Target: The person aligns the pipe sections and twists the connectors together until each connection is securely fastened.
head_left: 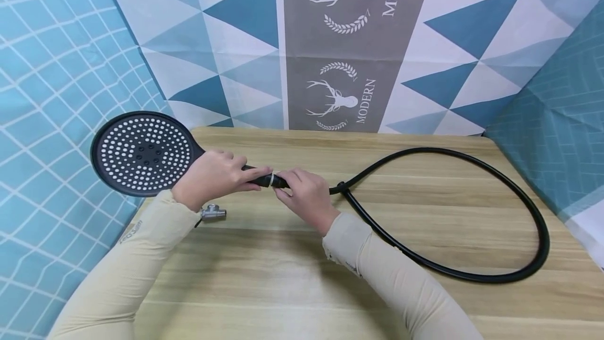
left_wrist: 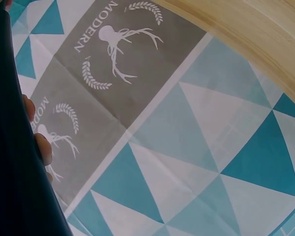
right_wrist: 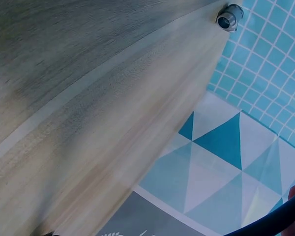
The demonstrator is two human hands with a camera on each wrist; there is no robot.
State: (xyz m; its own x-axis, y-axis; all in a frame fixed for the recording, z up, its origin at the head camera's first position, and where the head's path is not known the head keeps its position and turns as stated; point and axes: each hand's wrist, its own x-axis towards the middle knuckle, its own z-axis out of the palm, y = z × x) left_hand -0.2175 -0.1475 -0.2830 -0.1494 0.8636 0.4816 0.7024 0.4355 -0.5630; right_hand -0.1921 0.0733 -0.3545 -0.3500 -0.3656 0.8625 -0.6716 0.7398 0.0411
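A black shower head (head_left: 143, 153) with a round face of pale nozzles is held at the left of the head view, its face toward me. My left hand (head_left: 219, 174) grips its handle (head_left: 261, 178), index finger stretched along it. At the handle's end, my right hand (head_left: 305, 195) pinches the black hose end (head_left: 279, 181), right beside a pale ring where the two meet. The black hose (head_left: 472, 155) loops out to the right over the table. In the left wrist view the dark handle (left_wrist: 19, 147) fills the left edge, with fingertips (left_wrist: 44, 149) curled behind it.
A small silver valve fitting (head_left: 214, 212) lies on the wood-grain table (head_left: 264, 298) under my left forearm; the right wrist view shows this fitting (right_wrist: 229, 18) too. Patterned sheeting (head_left: 245, 41) stands behind the table, with blue tiled sheeting (head_left: 52, 93) on the left.
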